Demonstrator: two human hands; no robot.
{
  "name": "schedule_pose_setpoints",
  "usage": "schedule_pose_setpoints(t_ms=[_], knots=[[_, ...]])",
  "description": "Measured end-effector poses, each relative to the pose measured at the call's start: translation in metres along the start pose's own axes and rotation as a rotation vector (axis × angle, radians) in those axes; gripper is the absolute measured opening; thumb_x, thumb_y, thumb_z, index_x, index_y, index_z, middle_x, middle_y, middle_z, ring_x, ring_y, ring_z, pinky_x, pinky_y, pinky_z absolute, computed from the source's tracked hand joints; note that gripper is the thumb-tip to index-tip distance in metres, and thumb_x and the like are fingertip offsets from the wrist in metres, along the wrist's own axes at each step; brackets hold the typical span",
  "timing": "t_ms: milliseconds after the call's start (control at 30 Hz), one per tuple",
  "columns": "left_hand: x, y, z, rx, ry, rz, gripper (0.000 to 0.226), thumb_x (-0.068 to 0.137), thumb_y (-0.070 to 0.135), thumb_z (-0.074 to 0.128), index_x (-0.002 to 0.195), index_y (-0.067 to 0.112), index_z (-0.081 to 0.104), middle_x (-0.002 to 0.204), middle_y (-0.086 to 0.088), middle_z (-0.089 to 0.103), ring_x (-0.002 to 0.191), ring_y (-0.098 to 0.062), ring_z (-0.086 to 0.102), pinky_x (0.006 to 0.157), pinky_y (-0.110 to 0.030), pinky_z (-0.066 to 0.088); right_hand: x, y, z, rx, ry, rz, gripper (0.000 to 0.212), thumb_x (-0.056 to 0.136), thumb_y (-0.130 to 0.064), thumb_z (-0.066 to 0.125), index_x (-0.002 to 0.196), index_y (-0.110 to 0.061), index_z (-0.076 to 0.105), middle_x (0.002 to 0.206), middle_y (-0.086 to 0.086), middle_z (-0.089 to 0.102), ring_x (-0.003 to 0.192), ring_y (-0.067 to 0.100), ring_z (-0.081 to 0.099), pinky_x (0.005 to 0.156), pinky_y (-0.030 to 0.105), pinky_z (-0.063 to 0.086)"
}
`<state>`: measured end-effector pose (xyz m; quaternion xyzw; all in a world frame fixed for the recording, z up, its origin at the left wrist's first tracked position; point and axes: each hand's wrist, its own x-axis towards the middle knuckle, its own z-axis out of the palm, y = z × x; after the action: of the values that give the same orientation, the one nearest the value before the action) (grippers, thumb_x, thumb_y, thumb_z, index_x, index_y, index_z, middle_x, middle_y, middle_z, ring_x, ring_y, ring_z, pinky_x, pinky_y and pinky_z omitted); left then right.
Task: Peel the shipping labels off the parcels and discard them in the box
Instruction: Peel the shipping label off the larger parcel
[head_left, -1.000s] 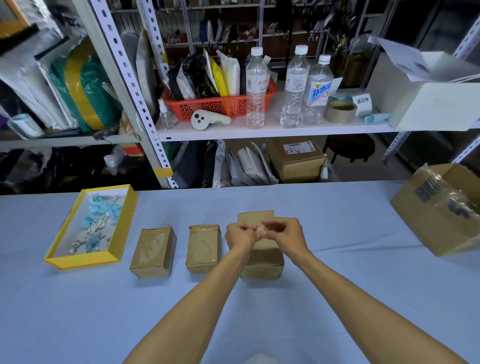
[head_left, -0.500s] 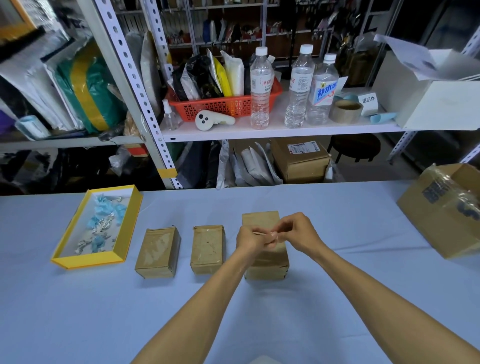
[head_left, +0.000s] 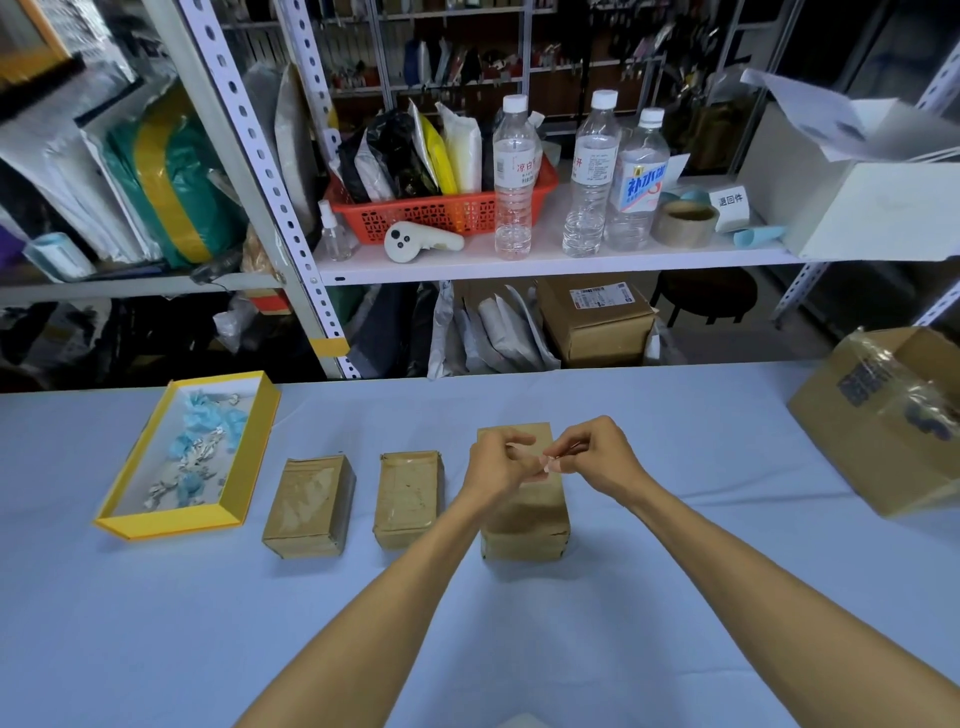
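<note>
Three brown parcels lie in a row on the pale blue table: left parcel (head_left: 309, 506), middle parcel (head_left: 409, 499), right parcel (head_left: 524, 512). Both my hands hover above the right parcel. My right hand (head_left: 597, 457) pinches a small pale scrap of label (head_left: 546, 466) between thumb and fingers. My left hand (head_left: 496, 465) is curled, its fingertips meeting the same scrap. The yellow-rimmed box (head_left: 171, 522) with crumpled blue and white label scraps sits at the left.
A large cardboard box (head_left: 883, 421) wrapped in tape stands at the table's right edge. Behind the table, a metal shelf (head_left: 545, 260) carries water bottles, a red basket, a tape roll and a white box. More parcels sit under it.
My hands have drawn slightly apart above the right parcel, and the small label scrap now shows between the fingertips. The parcels have stayed in place.
</note>
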<state>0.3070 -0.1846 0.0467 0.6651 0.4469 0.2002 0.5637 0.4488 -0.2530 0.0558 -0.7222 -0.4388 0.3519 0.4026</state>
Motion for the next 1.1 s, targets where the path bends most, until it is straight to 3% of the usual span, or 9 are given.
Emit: schedule_pose_setpoints(t_ms=[133, 267, 367, 533, 767, 833, 967, 1033, 1100], knots=[[0.001, -0.001, 0.006, -0.004, 0.071, -0.005, 0.010, 0.081, 0.002, 0.071, 0.089, -0.003, 0.074, 0.089, -0.015, 0.073, 0.074, -0.019, 0.073, 0.060, -0.011, 0.053, 0.002, 0.005, 0.000, 0.067, 0.010, 0.051, 0.013, 0.074, -0.001, 0.075, 0.080, -0.012, 0.078, 0.088, 0.003, 0.071, 0.089, 0.022, 0.067, 0.082, 0.035, 0.055], [0.003, 0.001, 0.007, -0.066, 0.130, -0.061, 0.010, 0.078, 0.000, 0.072, 0.087, -0.002, 0.075, 0.089, -0.015, 0.074, 0.078, -0.023, 0.073, 0.059, -0.011, 0.053, -0.003, 0.010, 0.001, 0.267, -0.033, 0.086, 0.018, 0.080, 0.001, 0.066, 0.090, -0.008, 0.078, 0.091, 0.012, 0.075, 0.095, 0.025, 0.068, 0.089, 0.033, 0.053], [0.001, -0.002, 0.007, -0.071, 0.145, -0.053, 0.007, 0.077, -0.001, 0.073, 0.080, 0.003, 0.077, 0.081, -0.008, 0.074, 0.077, -0.020, 0.072, 0.063, -0.015, 0.056, -0.004, 0.012, 0.000, 0.292, -0.010, 0.087, 0.025, 0.076, 0.000, 0.075, 0.100, -0.006, 0.074, 0.096, 0.013, 0.073, 0.095, 0.030, 0.069, 0.085, 0.029, 0.055], [-0.004, -0.006, 0.007, -0.097, 0.108, -0.055, 0.007, 0.073, 0.004, 0.079, 0.079, 0.008, 0.078, 0.081, -0.009, 0.076, 0.078, -0.022, 0.074, 0.076, -0.031, 0.061, -0.004, 0.011, -0.002, 0.166, 0.002, 0.069, 0.015, 0.068, -0.003, 0.083, 0.081, -0.009, 0.077, 0.079, 0.010, 0.075, 0.082, 0.024, 0.072, 0.085, 0.040, 0.058], [-0.014, 0.005, 0.003, -0.176, 0.225, -0.121, 0.006, 0.073, -0.010, 0.074, 0.071, -0.006, 0.070, 0.071, -0.015, 0.067, 0.069, -0.029, 0.072, 0.066, -0.029, 0.060, -0.003, -0.018, 0.023, -0.122, 0.093, -0.101, 0.011, 0.063, 0.001, 0.072, 0.062, -0.010, 0.075, 0.058, 0.003, 0.070, 0.062, 0.016, 0.068, 0.062, 0.035, 0.056], [-0.013, 0.007, 0.000, -0.188, 0.277, -0.121, 0.008, 0.074, -0.008, 0.074, 0.071, -0.002, 0.069, 0.072, -0.015, 0.067, 0.067, -0.027, 0.070, 0.067, -0.031, 0.060, -0.002, -0.019, 0.030, -0.087, 0.142, -0.097, 0.009, 0.067, -0.002, 0.073, 0.068, -0.010, 0.076, 0.062, 0.000, 0.071, 0.063, 0.010, 0.068, 0.062, 0.029, 0.056], [-0.019, 0.009, -0.006, -0.047, 0.327, -0.072, 0.008, 0.076, 0.003, 0.076, 0.072, 0.007, 0.071, 0.062, -0.002, 0.066, 0.054, -0.007, 0.060, 0.057, -0.016, 0.049, -0.006, -0.020, 0.039, 0.108, 0.188, 0.002, 0.011, 0.069, -0.005, 0.078, 0.069, -0.017, 0.077, 0.068, -0.006, 0.072, 0.067, 0.002, 0.068, 0.061, 0.013, 0.049], [-0.020, 0.005, -0.010, 0.019, 0.364, -0.064, 0.005, 0.075, 0.010, 0.078, 0.074, 0.007, 0.074, 0.067, -0.001, 0.069, 0.058, -0.004, 0.060, 0.057, -0.013, 0.046, -0.009, -0.021, 0.044, 0.155, 0.170, 0.047, 0.015, 0.070, -0.004, 0.075, 0.071, -0.018, 0.079, 0.070, -0.008, 0.074, 0.072, 0.002, 0.068, 0.064, 0.015, 0.051], [-0.021, 0.000, -0.015, 0.065, 0.366, -0.069, 0.008, 0.074, 0.014, 0.079, 0.078, 0.007, 0.077, 0.076, -0.004, 0.073, 0.070, -0.011, 0.066, 0.065, -0.020, 0.051, -0.009, -0.022, 0.047, 0.130, 0.148, 0.058, 0.018, 0.072, -0.003, 0.071, 0.074, -0.018, 0.080, 0.071, -0.007, 0.074, 0.073, 0.002, 0.068, 0.067, 0.018, 0.053]])
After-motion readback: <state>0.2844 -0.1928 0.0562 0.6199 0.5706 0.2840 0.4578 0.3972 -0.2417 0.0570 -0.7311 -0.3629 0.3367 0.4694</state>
